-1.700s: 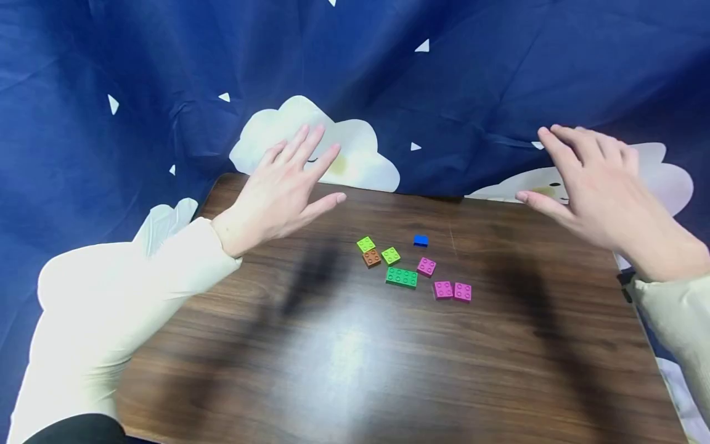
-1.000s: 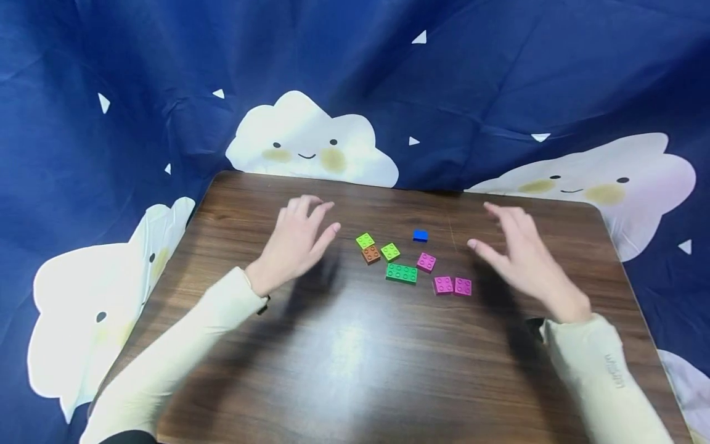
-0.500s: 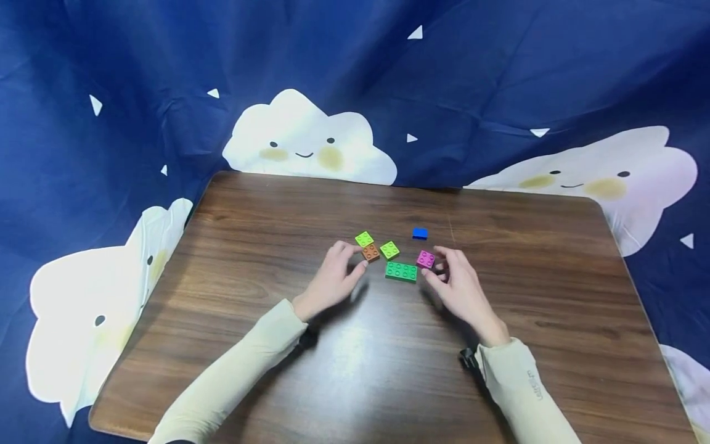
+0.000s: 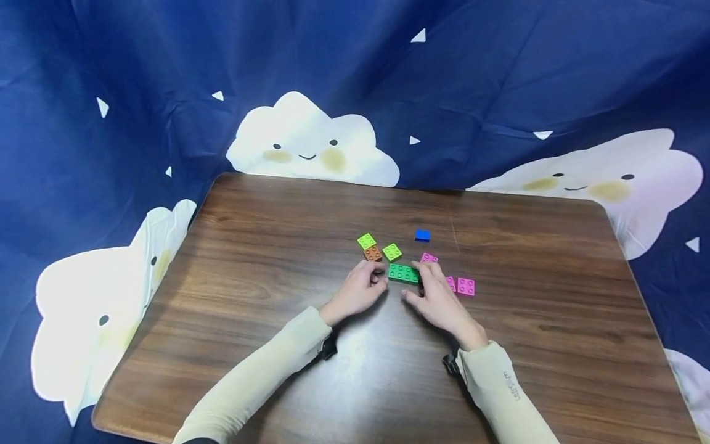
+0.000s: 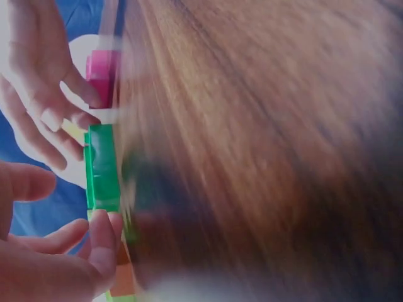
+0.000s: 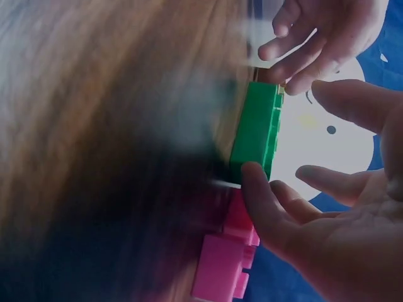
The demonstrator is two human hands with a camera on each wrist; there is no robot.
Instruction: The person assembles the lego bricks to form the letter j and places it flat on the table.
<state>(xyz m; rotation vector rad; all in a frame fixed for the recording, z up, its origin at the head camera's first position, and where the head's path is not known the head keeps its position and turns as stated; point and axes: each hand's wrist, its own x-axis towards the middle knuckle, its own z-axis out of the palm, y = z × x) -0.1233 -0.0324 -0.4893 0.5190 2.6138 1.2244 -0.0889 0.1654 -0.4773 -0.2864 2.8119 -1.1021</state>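
The green eight-stud brick point(image 4: 403, 273) lies studs-up on the tabletop point(image 4: 266, 240) between two loose, ungrasping hands: the left hand point(image 4: 359, 288) just beside one short end, the right hand point(image 4: 442, 300) at the other, contact unclear. A steady hold would want fingertips low on both ends, closing evenly so it doesn't skid. Crowding could hamper this: an orange-brown brick point(image 4: 372, 253) sits by the left fingers, a pink brick point(image 4: 429, 258) by the right; a lime brick point(image 4: 392, 251) lies just beyond, a blue brick point(image 4: 422, 235) farther back.
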